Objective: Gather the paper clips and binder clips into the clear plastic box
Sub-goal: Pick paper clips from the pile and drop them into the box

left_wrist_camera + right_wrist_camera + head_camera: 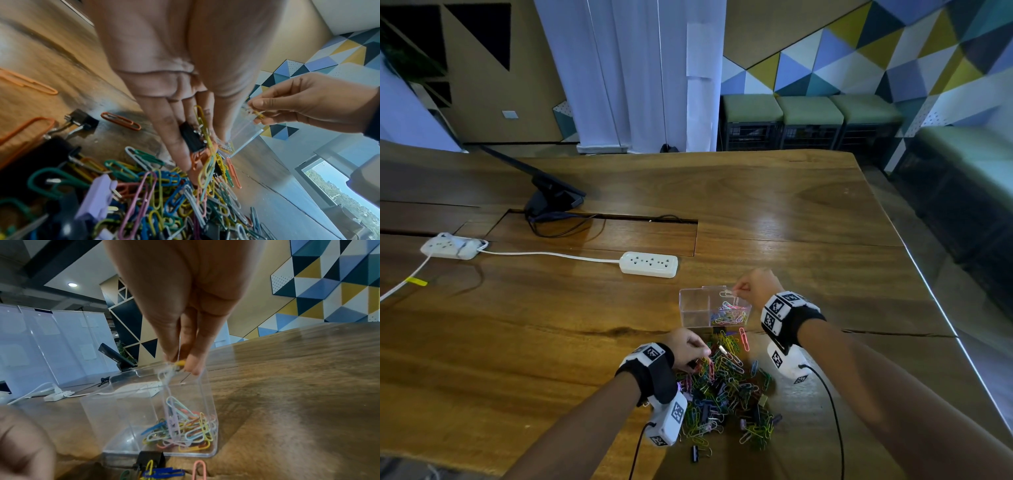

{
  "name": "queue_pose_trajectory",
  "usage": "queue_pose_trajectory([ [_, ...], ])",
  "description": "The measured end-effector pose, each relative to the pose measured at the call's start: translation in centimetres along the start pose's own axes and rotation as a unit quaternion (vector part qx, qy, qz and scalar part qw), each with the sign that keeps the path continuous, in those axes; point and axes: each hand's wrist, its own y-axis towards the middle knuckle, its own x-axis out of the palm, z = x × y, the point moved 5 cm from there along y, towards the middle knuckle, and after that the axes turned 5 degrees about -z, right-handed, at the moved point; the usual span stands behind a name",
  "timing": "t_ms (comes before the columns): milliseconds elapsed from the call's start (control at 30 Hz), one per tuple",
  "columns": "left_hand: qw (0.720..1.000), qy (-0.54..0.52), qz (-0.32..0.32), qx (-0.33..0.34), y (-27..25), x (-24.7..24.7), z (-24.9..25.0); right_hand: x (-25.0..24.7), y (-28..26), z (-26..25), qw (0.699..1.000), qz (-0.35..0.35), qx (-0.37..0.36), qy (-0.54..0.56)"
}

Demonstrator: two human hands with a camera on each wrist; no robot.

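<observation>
A clear plastic box (693, 305) with two compartments stands on the wooden table; coloured paper clips (729, 313) lie in its right compartment (185, 431). My right hand (739, 286) is over the box's right rim and pinches a few linked paper clips (174, 369) that dangle into it. A big pile of coloured paper clips and binder clips (726, 387) lies in front of the box. My left hand (697, 349) is at the pile's far left edge and holds a black binder clip (192, 139) together with some paper clips (205, 146).
Two white power strips (649, 263) (450, 246) joined by a cable lie to the left and behind. A monitor stand (551, 198) sits further back. The table's right edge (935, 298) runs close to my right arm. A lone black binder clip (694, 454) lies nearest me.
</observation>
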Motion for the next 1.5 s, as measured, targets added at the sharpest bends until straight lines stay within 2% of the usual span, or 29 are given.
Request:
queue_pose_trajectory([
  [233, 0.992, -0.122, 0.003, -0.042, 0.0, 0.1, 0.2, 1.3, -1.6, -0.2, 0.999, 0.020, -0.041, -0.010],
  [433, 0.957, -0.282, 0.001, -0.060, -0.7, 0.9, 1.2, 5.2, -4.8, -1.6, 0.988, -0.080, -0.133, -0.020],
  [500, 0.949, -0.309, 0.001, -0.060, -0.9, 1.3, 1.4, 6.5, -5.3, -1.9, 0.984, -0.092, -0.150, -0.037],
  [667, 0.942, -0.328, 0.001, -0.076, -1.0, 1.6, 1.7, 7.8, -5.5, -1.9, 0.987, -0.063, -0.145, -0.011],
  [833, 0.939, -0.340, 0.008, -0.061, -1.5, 1.4, 2.2, 7.6, -5.2, -1.8, 0.990, -0.061, -0.128, 0.012],
  [1133, 0.929, -0.363, 0.052, -0.052, -1.3, 0.9, 1.7, 6.7, -5.8, -2.2, 0.980, -0.026, -0.197, -0.005],
  [1333, 0.924, -0.374, 0.060, -0.060, -1.2, 1.1, 2.0, 6.3, -6.1, -2.0, 0.978, -0.006, -0.206, 0.023],
  [1500, 0.922, -0.378, 0.055, -0.070, -1.1, 1.3, 2.1, 5.2, -6.0, -1.4, 0.982, 0.033, -0.180, 0.056],
])
